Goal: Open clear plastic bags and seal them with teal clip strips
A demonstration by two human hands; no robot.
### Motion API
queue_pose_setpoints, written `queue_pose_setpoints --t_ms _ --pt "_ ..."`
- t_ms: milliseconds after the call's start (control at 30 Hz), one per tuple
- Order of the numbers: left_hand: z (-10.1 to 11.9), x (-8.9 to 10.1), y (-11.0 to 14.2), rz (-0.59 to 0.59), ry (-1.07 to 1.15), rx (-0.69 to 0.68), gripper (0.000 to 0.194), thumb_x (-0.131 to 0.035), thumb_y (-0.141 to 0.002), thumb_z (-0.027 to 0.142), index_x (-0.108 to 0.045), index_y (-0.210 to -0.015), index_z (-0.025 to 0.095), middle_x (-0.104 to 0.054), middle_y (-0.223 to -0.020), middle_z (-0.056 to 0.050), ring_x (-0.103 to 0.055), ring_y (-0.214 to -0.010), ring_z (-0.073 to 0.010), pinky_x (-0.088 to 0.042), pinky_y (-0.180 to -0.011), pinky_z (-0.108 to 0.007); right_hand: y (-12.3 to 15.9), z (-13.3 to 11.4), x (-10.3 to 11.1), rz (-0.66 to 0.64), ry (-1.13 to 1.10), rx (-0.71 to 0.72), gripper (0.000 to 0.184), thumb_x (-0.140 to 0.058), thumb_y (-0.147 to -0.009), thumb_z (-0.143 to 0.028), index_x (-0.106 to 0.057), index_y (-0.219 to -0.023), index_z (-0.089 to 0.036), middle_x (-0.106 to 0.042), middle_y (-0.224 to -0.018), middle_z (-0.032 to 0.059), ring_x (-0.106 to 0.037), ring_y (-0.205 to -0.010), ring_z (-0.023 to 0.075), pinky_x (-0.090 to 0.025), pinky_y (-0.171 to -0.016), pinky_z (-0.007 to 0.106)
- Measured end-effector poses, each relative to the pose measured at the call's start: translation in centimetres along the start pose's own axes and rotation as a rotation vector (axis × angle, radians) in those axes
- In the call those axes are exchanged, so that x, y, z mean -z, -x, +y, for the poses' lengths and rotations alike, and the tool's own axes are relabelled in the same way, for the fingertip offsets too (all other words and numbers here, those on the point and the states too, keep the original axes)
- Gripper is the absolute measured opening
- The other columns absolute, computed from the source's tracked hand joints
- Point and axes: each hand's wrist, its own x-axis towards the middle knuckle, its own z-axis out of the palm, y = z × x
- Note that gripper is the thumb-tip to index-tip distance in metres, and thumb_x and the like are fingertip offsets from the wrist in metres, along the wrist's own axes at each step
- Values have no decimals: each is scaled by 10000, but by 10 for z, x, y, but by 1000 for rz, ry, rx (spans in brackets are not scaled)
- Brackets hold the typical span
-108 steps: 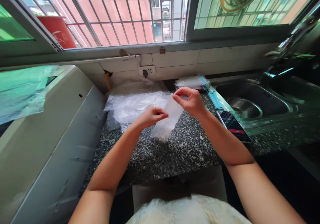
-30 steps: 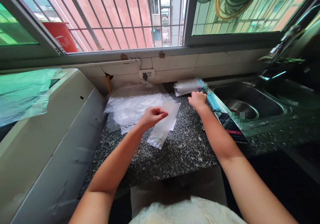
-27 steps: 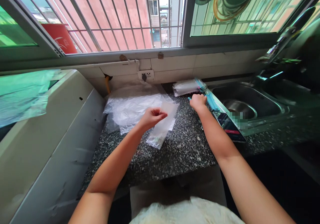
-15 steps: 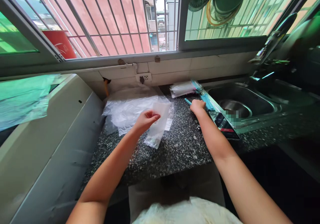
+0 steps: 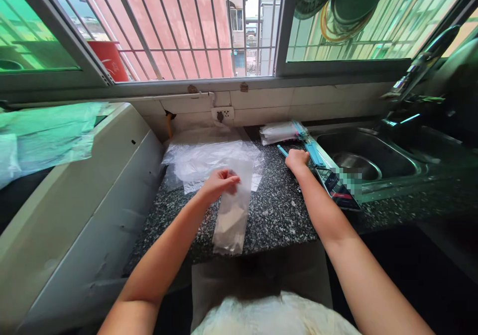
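Translucent plastic bag (image 5: 234, 210) right at the centre of the action, hanging long and narrow from the left hand (image 5: 219, 183)! Thumb and fingers (image 5: 232, 178) of that hand are pinched together on its upper left side, and a fingertip shows hazily through the film. Most of the bag drops below that pinch, slightly tilted, its bottom end down at the near edge of the speckled desk (image 5: 278, 210); a short stretch of it rises above the fingers. Low down there's a tan-grey patch, and whether that is something inside or just show-through, I cannot tell.

Over to the right hand (image 5: 298, 161), well apart from the bag: fingers curled in closed, knuckles up, and gripped in there is a blue stick (image 5: 282, 151), one end poking out past the fist on the bag's side. Just beside that hand, more blue strips (image 5: 314, 153) lie in a bunch, with a packet of clear bags (image 5: 279, 132) behind them and a phone (image 5: 339, 189) near the forearm.

Behind the left hand, crumpled plastic sheets (image 5: 207, 151) spread across the desk toward the wall socket (image 5: 223, 114), the upper end of the held bag overlapping them from this angle. Out on the far right sits the sink (image 5: 409, 163), a metal bowl (image 5: 356, 167) inside it, faucet (image 5: 418, 68) leaning above.
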Motion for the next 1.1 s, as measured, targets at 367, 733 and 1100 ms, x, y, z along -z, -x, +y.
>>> queue_pose_setpoints --t_ms 367,733,1100 --pt "-25 1 -9 41 56 -9 331 -756 -559 400 -591 -610 118 -556 -453 24 -509 -393 -64 -402 -427 -187 46 -18 9 244 -14 297 275 -463 -847 -275 -638 -974 -106 -671 -997 168 -544 -969 272 -312 -753 340" --pt "-29 -7 -8 90 99 40 294 -763 -589 348 -585 -622 117 -637 -550 6 -543 -385 -69 -426 -415 -188 82 -28 7 495 -197 561 188 -510 -840 -280 -651 -847 -156 -672 -836 89 -524 -820 226 -293 -711 318" --pt "-35 -13 -9 96 130 42 213 -741 -637 273 -662 -738 103 -638 -544 13 -521 -397 -54 -401 -432 -175 99 -41 -10 521 -226 784 164 -519 -841 -279 -638 -800 -175 -662 -795 60 -511 -796 208 -307 -736 308"
